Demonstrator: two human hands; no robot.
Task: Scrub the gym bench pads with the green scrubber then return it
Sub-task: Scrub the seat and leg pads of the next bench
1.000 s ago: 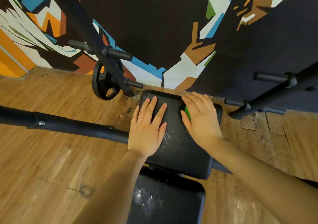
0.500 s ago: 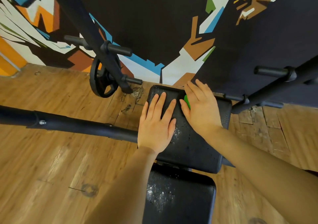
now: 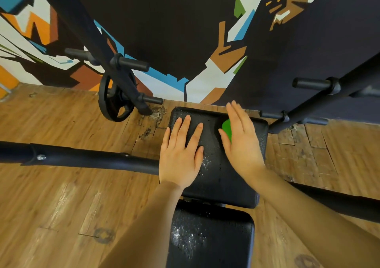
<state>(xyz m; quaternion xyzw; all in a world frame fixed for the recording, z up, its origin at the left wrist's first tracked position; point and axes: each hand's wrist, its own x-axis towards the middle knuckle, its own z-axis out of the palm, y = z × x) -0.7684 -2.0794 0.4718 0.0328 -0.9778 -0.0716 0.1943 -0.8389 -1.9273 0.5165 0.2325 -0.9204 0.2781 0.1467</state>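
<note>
green scrubber (image 3: 227,131) under flat right hand (image 3: 242,144) on bench pad (image 3: 213,165)

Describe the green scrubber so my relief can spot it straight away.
Find the black bench, then its far pad, the one nearer the painted wall. The right hand lies flat on that pad's right side, and the green scrubber peeks out from under it at the thumb side. It is the only bright green thing on the black pads.
</note>
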